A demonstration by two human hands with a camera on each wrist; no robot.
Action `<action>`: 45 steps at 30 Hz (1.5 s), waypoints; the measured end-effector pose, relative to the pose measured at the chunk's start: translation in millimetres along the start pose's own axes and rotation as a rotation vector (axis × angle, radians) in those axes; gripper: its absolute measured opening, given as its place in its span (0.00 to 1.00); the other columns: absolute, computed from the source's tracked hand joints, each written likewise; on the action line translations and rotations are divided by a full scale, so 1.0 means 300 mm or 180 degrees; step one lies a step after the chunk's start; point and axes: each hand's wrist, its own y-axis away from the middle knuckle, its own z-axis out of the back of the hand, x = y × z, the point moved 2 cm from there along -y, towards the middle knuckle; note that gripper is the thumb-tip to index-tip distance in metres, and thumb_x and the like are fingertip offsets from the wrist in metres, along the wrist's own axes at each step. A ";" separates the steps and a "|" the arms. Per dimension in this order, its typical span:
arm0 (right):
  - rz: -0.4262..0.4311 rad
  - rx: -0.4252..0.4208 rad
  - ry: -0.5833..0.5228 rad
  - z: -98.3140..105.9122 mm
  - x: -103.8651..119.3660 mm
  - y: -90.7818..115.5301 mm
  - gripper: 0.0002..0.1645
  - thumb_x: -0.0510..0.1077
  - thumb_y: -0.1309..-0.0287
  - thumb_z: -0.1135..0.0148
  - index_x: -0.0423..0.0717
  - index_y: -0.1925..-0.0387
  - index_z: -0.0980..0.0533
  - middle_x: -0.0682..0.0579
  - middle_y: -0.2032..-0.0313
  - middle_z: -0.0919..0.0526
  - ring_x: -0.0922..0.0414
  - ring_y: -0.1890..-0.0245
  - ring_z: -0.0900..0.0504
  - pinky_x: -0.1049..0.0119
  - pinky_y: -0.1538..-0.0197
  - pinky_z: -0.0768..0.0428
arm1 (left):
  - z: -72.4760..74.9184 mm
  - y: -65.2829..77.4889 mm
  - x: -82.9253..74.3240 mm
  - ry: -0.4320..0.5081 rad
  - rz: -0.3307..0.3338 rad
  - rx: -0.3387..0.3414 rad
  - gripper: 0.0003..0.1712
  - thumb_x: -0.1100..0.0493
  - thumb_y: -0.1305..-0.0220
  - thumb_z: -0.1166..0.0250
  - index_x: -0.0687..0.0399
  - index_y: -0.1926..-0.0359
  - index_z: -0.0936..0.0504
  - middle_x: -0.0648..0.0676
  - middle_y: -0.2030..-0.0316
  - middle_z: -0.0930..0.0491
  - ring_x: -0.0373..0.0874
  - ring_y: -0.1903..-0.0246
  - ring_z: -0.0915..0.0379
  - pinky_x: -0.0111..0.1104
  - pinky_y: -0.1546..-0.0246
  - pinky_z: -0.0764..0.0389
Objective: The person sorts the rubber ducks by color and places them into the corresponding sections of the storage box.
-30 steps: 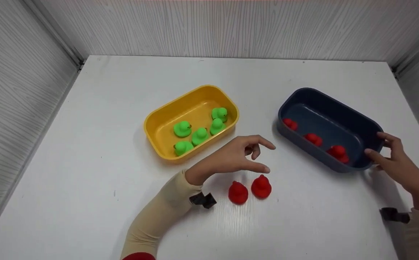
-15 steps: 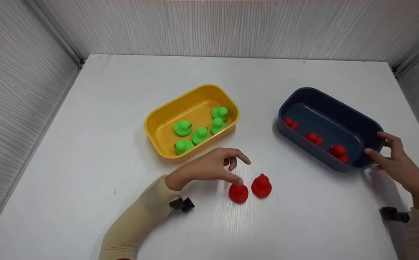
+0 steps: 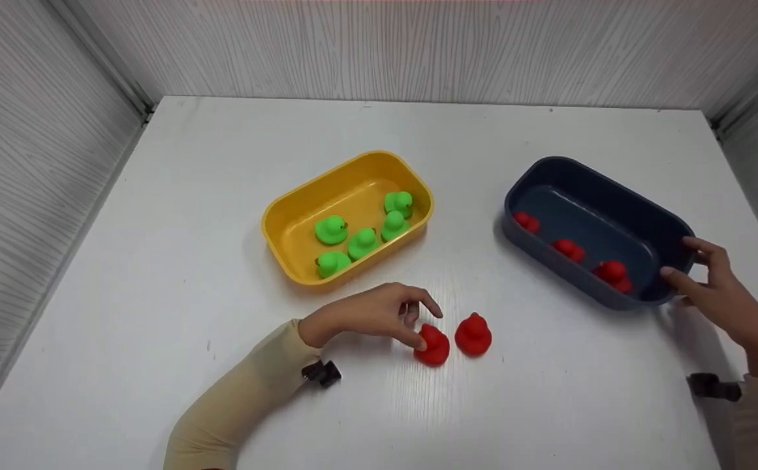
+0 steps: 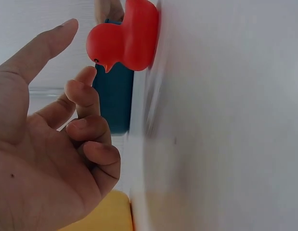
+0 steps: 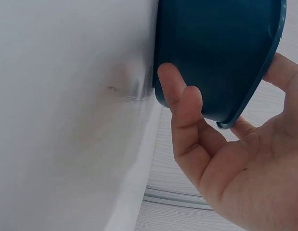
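Note:
In the head view my left hand point(image 3: 375, 313) is at the left red rubber duck point(image 3: 436, 351), its thumb overlapping the duck's near side. The left wrist view shows the thumb and index finger spread, a small gap between them and the red duck point(image 4: 139, 36). A second red duck point(image 3: 473, 338) stands just to the right. My right hand point(image 3: 718, 294) grips the right end of a dark blue tub point(image 3: 614, 199), thumb at the rim. From the right wrist view, two fingers press the outer wall of the tub point(image 5: 221, 53). Several red ducks lie inside it.
A yellow tub point(image 3: 333, 189) with several green ducks point(image 3: 331, 230) stands left of the blue one, behind my left hand. White table point(image 3: 548, 405) surface spreads around them. Wood-grain panels point(image 3: 418, 52) close off the back and sides.
My left hand has moved left and toward the front, lowering from above the table to the left red duck. The right hand and both tubs have stayed in place.

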 end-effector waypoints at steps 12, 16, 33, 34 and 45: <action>0.0117 0.0048 -0.0060 0.001 -0.005 0.003 0.41 0.50 0.28 0.53 0.38 0.30 0.64 0.24 0.36 0.57 0.80 0.69 0.30 0.80 0.67 0.26 | -0.010 -0.010 0.011 -0.0120 0.0076 0.0066 0.19 0.58 0.48 0.27 0.50 0.53 0.18 0.44 0.78 0.27 0.34 0.75 0.33 0.24 0.71 0.32; 0.0162 0.0023 -0.0129 0.001 -0.008 0.006 0.40 0.49 0.28 0.53 0.40 0.31 0.63 0.24 0.37 0.57 0.80 0.69 0.29 0.79 0.68 0.26 | -0.014 -0.013 0.008 -0.0148 0.0101 0.0104 0.18 0.57 0.48 0.27 0.50 0.54 0.18 0.44 0.78 0.28 0.34 0.76 0.34 0.24 0.72 0.32; 0.0120 0.0035 -0.0077 0.006 -0.005 0.007 0.40 0.50 0.28 0.53 0.42 0.30 0.63 0.25 0.36 0.57 0.80 0.68 0.31 0.80 0.67 0.26 | -0.008 -0.023 -0.003 -0.0043 -0.0024 -0.0036 0.15 0.57 0.45 0.29 0.50 0.56 0.20 0.44 0.80 0.31 0.35 0.77 0.37 0.26 0.73 0.34; 0.0122 0.0040 -0.0074 0.006 -0.005 0.006 0.40 0.50 0.28 0.53 0.42 0.30 0.63 0.25 0.36 0.57 0.80 0.68 0.31 0.80 0.67 0.26 | -0.007 -0.024 -0.007 -0.0007 -0.0059 -0.0054 0.15 0.57 0.45 0.29 0.50 0.56 0.20 0.44 0.80 0.32 0.35 0.77 0.37 0.26 0.73 0.34; 0.0182 0.0066 -0.0213 0.009 -0.008 0.009 0.38 0.49 0.28 0.53 0.49 0.30 0.63 0.27 0.37 0.57 0.78 0.68 0.29 0.79 0.67 0.26 | 0.026 -0.041 -0.080 0.0669 -0.0635 -0.0609 0.19 0.57 0.45 0.28 0.56 0.54 0.21 0.46 0.78 0.34 0.37 0.75 0.41 0.26 0.71 0.39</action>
